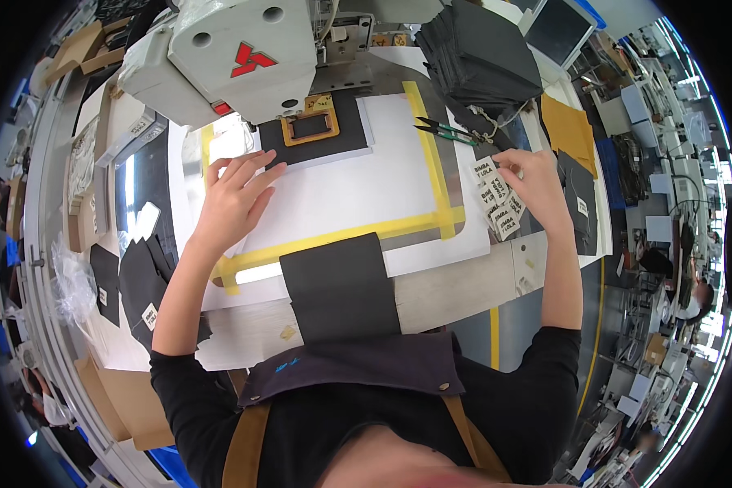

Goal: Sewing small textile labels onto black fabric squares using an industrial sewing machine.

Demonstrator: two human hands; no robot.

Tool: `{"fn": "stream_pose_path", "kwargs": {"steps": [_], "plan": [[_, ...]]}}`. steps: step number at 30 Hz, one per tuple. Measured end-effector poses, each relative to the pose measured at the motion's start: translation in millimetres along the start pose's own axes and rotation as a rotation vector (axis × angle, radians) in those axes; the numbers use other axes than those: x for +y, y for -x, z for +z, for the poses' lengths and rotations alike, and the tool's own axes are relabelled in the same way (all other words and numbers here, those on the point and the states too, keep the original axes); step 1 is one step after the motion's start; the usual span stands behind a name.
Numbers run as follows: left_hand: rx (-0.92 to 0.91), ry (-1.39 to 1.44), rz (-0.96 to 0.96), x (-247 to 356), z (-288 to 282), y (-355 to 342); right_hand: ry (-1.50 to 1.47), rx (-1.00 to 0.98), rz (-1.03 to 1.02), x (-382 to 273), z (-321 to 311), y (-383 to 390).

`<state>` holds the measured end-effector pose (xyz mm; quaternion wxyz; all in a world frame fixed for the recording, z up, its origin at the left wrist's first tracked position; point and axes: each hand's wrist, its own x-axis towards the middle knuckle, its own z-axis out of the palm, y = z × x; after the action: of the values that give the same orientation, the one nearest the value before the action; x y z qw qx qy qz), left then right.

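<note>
My left hand (237, 193) is open, its fingers spread, with the fingertips at the left edge of a black fabric piece (354, 134). That piece lies under the sewing machine's orange-and-brass clamp frame (311, 128). My right hand (535, 185) is over a loose pile of small white printed labels (496, 213); thumb and forefinger pinch at the pile's upper right, seemingly on one label. Another black fabric piece (342, 289) hangs over the table's front edge, close to my body.
The white sewing machine head (240, 61) stands over the far side. Yellow tape (333, 243) borders the white sheet. Green-handled thread snips (447, 132) lie beside a tall stack of black pieces (480, 61). Labelled black pieces (142, 281) are at the left, more (577, 199) at the right.
</note>
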<state>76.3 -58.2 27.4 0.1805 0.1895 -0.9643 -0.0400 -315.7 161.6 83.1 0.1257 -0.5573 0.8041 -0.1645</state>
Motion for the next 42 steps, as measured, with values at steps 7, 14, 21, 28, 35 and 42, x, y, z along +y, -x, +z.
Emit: {"fn": "stream_pose_path", "kwargs": {"steps": [7, 14, 21, 28, 35, 42], "plan": [[-0.005, -0.003, 0.072, 20, -2, 1, 0.199, -0.069, -0.013, -3, -4, 14], [0.026, 0.027, 0.072, 33, -4, 2, 0.194, -0.051, 0.078, 0, 19, 24], [0.077, 0.038, 0.108, 39, -14, 1, -0.205, 0.002, 0.251, 7, 20, 12], [0.342, -0.211, 0.303, 64, -14, -1, -1.395, 0.107, 0.074, -38, 54, -4], [0.453, -0.270, 0.509, 97, 10, -21, -1.774, -0.319, 0.294, -125, 105, 15], [0.420, -0.301, 0.461, 84, -2, -24, -1.769, -0.342, 0.310, -147, 105, 6]]}}
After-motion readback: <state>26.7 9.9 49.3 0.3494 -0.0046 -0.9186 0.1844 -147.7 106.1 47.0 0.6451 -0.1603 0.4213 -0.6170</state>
